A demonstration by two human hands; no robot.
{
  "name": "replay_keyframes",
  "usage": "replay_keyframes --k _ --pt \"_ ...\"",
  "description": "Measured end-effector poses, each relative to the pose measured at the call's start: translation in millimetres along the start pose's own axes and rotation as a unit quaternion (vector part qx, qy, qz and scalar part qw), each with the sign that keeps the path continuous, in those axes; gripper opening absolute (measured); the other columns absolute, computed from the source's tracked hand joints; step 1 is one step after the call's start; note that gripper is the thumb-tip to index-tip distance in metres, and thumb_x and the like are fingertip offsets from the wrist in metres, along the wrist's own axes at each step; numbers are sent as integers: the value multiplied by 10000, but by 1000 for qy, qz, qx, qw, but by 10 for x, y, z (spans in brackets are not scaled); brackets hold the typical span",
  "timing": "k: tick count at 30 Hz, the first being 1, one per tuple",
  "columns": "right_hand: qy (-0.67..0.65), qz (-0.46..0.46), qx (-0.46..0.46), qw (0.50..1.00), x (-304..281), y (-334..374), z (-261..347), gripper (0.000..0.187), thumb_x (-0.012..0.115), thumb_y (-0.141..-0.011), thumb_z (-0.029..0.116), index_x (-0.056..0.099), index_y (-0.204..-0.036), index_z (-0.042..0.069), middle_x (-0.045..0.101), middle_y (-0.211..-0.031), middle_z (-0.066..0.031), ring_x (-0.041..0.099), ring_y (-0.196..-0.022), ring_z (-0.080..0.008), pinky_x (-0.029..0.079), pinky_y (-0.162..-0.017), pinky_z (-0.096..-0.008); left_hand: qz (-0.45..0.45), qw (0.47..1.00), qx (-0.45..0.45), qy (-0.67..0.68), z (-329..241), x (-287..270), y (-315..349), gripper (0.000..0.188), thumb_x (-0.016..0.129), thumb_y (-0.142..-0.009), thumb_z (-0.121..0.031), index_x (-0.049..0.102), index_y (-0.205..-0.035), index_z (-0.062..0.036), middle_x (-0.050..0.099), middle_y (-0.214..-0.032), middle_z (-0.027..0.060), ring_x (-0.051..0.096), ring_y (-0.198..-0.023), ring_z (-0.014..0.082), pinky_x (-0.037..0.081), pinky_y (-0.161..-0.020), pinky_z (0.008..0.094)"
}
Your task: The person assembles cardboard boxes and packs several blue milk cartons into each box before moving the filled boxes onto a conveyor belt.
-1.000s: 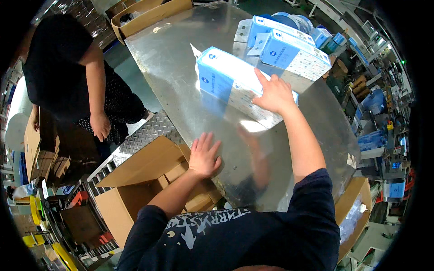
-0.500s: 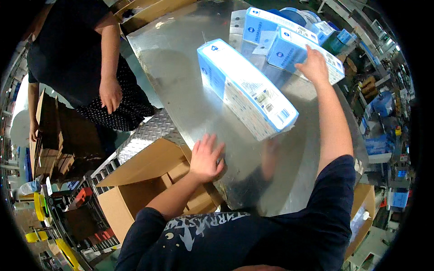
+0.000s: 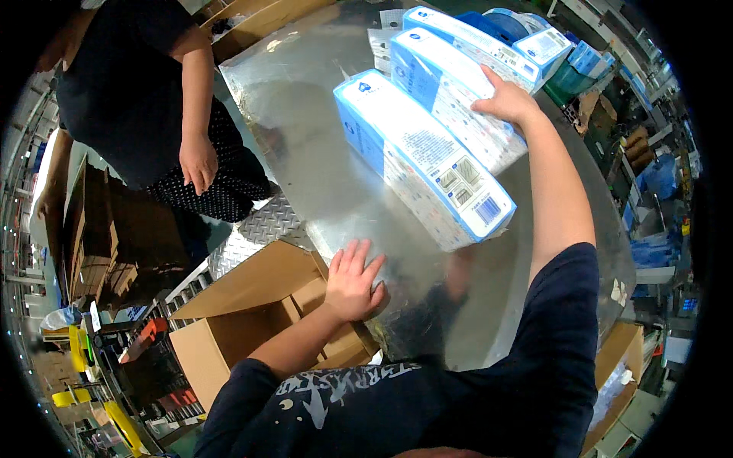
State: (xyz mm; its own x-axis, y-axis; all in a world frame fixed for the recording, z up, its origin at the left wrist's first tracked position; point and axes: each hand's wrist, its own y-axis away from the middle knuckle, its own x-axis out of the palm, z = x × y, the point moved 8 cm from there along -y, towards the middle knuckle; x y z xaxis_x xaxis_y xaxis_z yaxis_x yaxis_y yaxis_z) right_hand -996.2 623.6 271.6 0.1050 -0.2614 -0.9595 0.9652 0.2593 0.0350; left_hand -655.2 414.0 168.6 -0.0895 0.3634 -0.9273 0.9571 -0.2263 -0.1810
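Note:
Three long blue-and-white cartons lie side by side on the metal table (image 3: 305, 160). The nearest carton (image 3: 427, 153) stands alone, angled toward the lower right. Behind it, the middle carton (image 3: 439, 80) has my right hand (image 3: 510, 101) on its right end, thumb and forefinger spread over the top edge; the other fingers are hidden behind it. The far carton (image 3: 466, 46) rests against the back of that group. My left hand (image 3: 355, 282) lies flat at the table's near left edge, fingers spread, holding nothing.
An open brown cardboard box (image 3: 195, 355) stands below the table's left edge. Another person (image 3: 134, 91) stands at the left beside stacked flat cardboard (image 3: 99, 229). Blue rolls (image 3: 496, 27) and a smaller blue-white carton (image 3: 544, 46) sit at the far right corner.
My right hand has brought the middle carton left, close to the nearest one. My left hand has barely moved and stays spread on the table edge.

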Motion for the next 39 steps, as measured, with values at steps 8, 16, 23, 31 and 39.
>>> replay_keyframes --k 8,16,23,31,39 --pt "98 -152 -9 983 -349 -39 242 694 646 -691 480 470 -1263 129 557 -1146 -187 540 -1054 -321 450 -874 -391 23 1000 -8 11 4 21 36 510 607 -722 -293 502 -1190 -120 373 -1304 190 326 -1226 367 258 -992 514" --pt "157 -112 -45 980 -64 -215 372 658 620 -694 385 402 -1296 231 576 -1086 -174 582 -961 -330 479 -811 -420 82 996 -31 -17 -16 99 2 614 629 -692 -312 440 -1248 -133 307 -1360 175 260 -1274 349 198 -1028 501" --pt "136 -65 -7 988 50 849 676 622 506 -788 402 346 -1354 199 536 -1147 -204 561 -1007 -342 479 -809 -436 -28 701 -277 657 504 -100 -223 682 424 -921 -307 -17 -1407 -123 311 -1349 154 336 -1235 279 354 -970 383" --pt "-195 89 39 976 -25 2697 482 668 624 -753 291 341 -1314 66 616 -861 -181 627 -751 -319 495 -697 -380 92 770 -152 612 -19 -722 306 724 464 -856 -29 2 -1409 -105 276 -1388 134 306 -1273 248 353 -986 378" --pt "-668 77 112 731 899 2908 -135 536 560 -799 307 442 -1215 -9 561 -1109 -130 579 -954 -215 489 -798 -334 212 687 -147 679 -216 -525 158 786 531 -786 -198 53 -1396 -69 289 -1368 146 344 -1241 256 354 -989 397"
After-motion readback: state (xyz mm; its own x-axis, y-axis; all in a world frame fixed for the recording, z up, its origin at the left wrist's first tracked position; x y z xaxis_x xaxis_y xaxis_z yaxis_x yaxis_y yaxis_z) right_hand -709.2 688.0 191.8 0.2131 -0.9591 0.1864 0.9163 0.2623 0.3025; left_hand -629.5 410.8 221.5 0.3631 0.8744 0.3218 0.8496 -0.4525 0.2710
